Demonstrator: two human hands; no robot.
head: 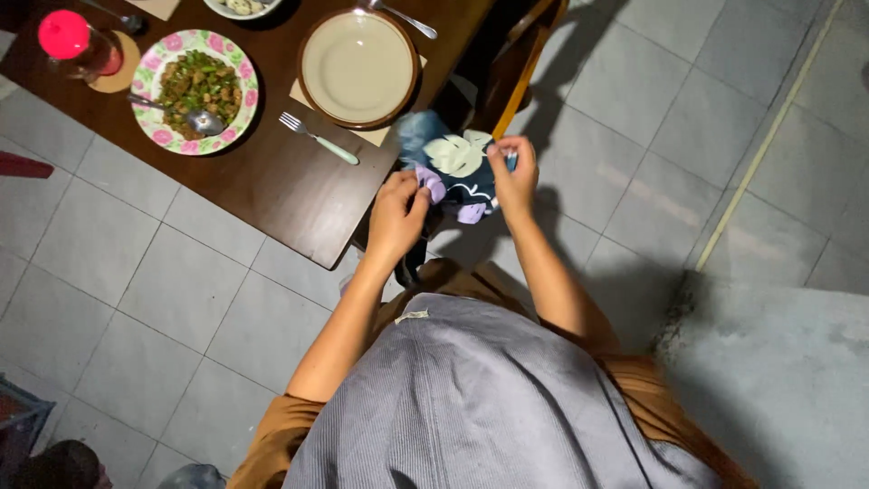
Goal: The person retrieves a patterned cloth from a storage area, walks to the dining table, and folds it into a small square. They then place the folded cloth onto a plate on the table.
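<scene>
Left hand (396, 214), right hand (513, 177), pinching leaf-print cloth (455, 163) stretched between them

I see soft printed cloth (457, 167) pinched between my left hand (396, 217) and right hand (514, 177). The table (281, 181) looks like dark, faintly glossy wood; the empty plate (358, 65) glazed ceramic, the floor (118, 272) matt tile.

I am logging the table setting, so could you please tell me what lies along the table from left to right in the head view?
Pink-lidded cup → flowered plate of greens → fork → empty brown-rimmed plate.
</scene>
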